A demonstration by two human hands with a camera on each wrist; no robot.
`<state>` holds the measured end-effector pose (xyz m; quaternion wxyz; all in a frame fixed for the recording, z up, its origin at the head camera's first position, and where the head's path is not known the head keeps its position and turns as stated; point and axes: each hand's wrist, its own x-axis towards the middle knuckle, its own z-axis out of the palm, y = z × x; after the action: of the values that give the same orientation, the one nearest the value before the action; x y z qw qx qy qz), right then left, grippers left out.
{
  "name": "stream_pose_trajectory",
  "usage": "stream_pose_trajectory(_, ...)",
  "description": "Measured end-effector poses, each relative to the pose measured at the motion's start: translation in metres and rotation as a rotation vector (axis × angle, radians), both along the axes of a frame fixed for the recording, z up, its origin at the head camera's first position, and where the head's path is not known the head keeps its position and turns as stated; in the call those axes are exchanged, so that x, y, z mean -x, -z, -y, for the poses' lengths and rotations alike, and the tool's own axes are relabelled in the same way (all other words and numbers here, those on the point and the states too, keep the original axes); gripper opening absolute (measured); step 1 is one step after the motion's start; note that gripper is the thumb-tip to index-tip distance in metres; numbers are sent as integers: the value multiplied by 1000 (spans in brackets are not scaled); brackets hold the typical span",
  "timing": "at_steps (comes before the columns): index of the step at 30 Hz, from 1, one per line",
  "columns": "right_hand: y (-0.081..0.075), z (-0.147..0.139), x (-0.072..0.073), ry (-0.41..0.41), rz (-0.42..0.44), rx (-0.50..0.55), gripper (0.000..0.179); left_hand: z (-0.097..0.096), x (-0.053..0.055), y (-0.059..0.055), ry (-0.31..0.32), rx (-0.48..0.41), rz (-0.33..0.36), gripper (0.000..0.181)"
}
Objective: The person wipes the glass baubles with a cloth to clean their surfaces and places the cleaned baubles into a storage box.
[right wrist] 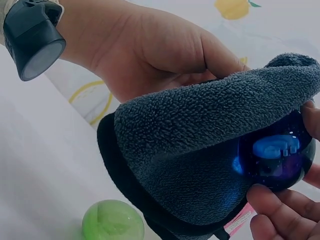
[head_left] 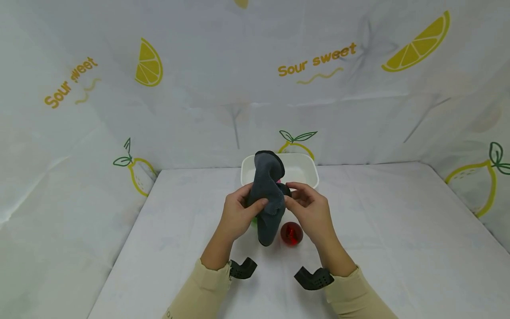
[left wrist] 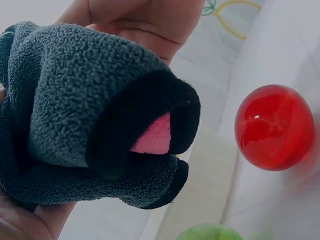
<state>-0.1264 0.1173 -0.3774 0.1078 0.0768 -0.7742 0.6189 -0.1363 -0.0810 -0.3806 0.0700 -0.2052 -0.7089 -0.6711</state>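
Observation:
A dark grey-blue terry cloth [head_left: 268, 201] with black edging hangs folded between both hands. The left hand [head_left: 239, 212] grips it, thumb over the front. At the cloth's other side, the right hand [head_left: 308, 206] pinches a clear blue ball [right wrist: 275, 155] with its fingertips; the cloth folds over part of this ball in the right wrist view. A pink patch [left wrist: 157, 137] shows inside the cloth's fold. Below the hands, a clear red ball [head_left: 291, 234] rests on the table. A green ball [right wrist: 113, 222] lies by the cloth's lower edge, mostly hidden in the head view.
Behind the hands stands a white rectangular tub [head_left: 307, 170], partly covered by the cloth in the head view. White cloth covers the table [head_left: 398, 235], and a lemon-printed sheet [head_left: 215, 71] hangs around its back and sides. Each wrist bears a black camera mount [head_left: 314, 279].

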Motion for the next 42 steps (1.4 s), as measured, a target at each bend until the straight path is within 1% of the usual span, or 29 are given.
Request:
stream_pose_trajectory(4, 0, 1, 1, 10, 12, 2, 34, 0, 0, 1, 9, -3, -3, 41)
stream_pose_trajectory(7, 0, 2, 1, 13, 46, 8, 33, 0, 0, 1, 13, 6, -11, 42)
stream_pose_trajectory(11, -1, 2, 1, -20, 113, 70, 33, 0, 0, 2, 22, 3, -17, 40)
stream_pose_trajectory(15, -2, 1, 1, -64, 150, 127, 33, 1, 1, 3, 19, -5, -14, 36)
stream_pose_trajectory(17, -2, 1, 1, -74, 158, 138, 32, 1, 2, 3, 21, -10, -2, 35)
stream_pose_trajectory(21, -4, 1, 1, -92, 152, 155, 30, 4, 3, 4, 31, -24, 49, 33)
stream_pose_trajectory(25, -5, -2, 0, -115, 92, 146, 31, 5, 4, 4, 44, -38, 96, 34)
stream_pose_trajectory(28, -4, -5, 0, -112, 41, 113, 35, 6, 5, 4, 56, -36, 107, 34)
stream_pose_trajectory(32, -4, -8, -1, -117, -14, 84, 44, 6, 6, 3, 57, -24, 116, 35)
stream_pose_trajectory(36, -5, -8, -1, -179, -126, 71, 54, 7, 6, 4, 51, -31, 133, 35)
stream_pose_trajectory(39, -4, -8, -1, -219, -208, 42, 60, 8, 5, 3, 49, -48, 138, 35)
stream_pose_trajectory(42, -4, -6, -2, -216, -254, -40, 64, 7, 5, 3, 42, -61, 141, 36)
